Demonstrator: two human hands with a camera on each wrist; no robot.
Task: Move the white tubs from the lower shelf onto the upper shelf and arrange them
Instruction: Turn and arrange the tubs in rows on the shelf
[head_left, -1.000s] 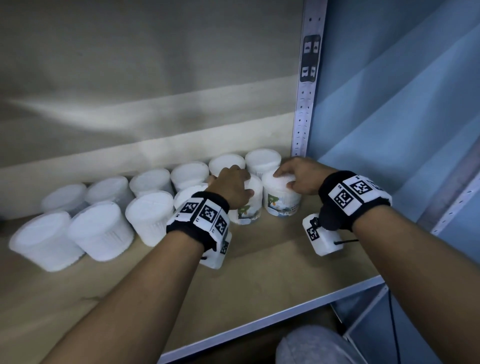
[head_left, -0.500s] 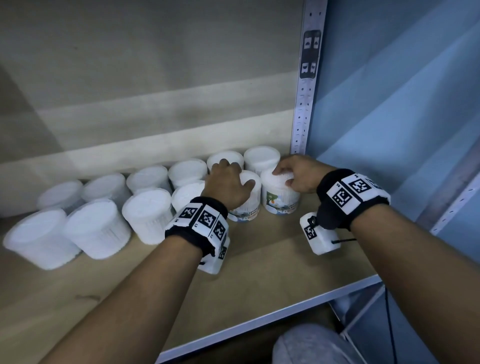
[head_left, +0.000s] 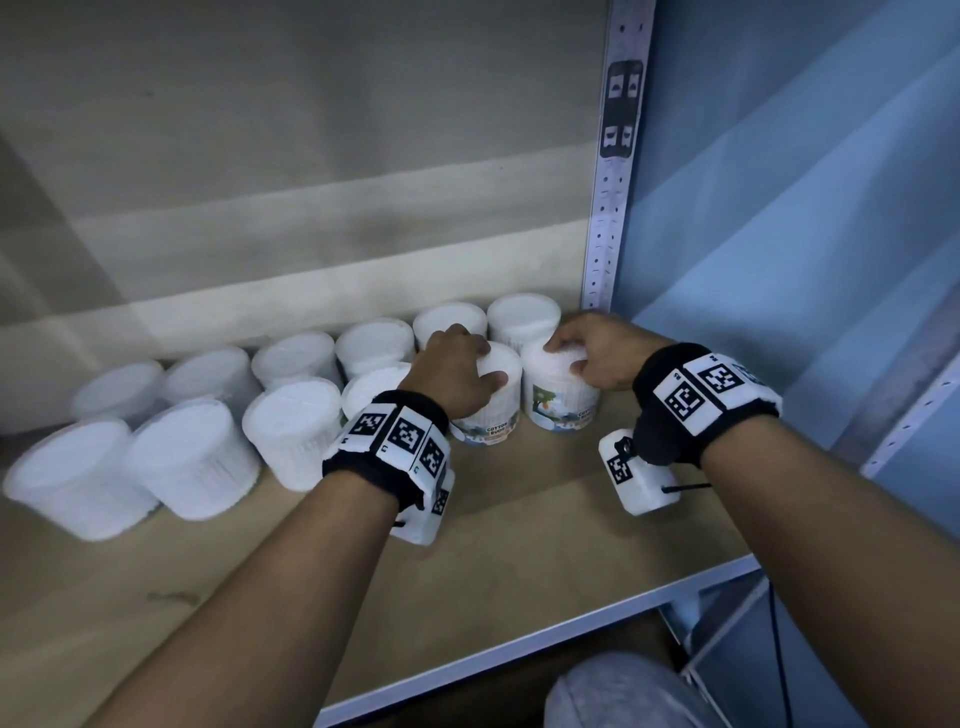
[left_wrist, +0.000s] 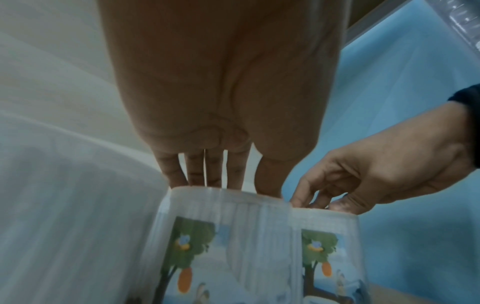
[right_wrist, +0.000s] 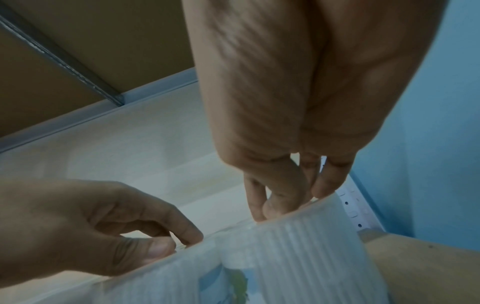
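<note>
Wooden shelf (head_left: 519, 561) — white tubs (head_left: 192, 457) stand upright in two rows along the back, from far left to the perforated metal upright (head_left: 613, 218) at right; the leftmost ones are blurred. Back row touches the pale rear wall.

Left hand (head_left: 452, 376) rests on top of the second-from-right front tub (head_left: 493, 400), fingers curled over the far rim, thumb on the lid; tub stands on the board, label with a tree facing forward.

Right hand (head_left: 597, 353) sits on the rightmost front tub (head_left: 561, 395), fingertips (right_wrist: 259, 214) and thumb pinching its upper rim. The two tubs touch side by side — both hands near each other.
</note>
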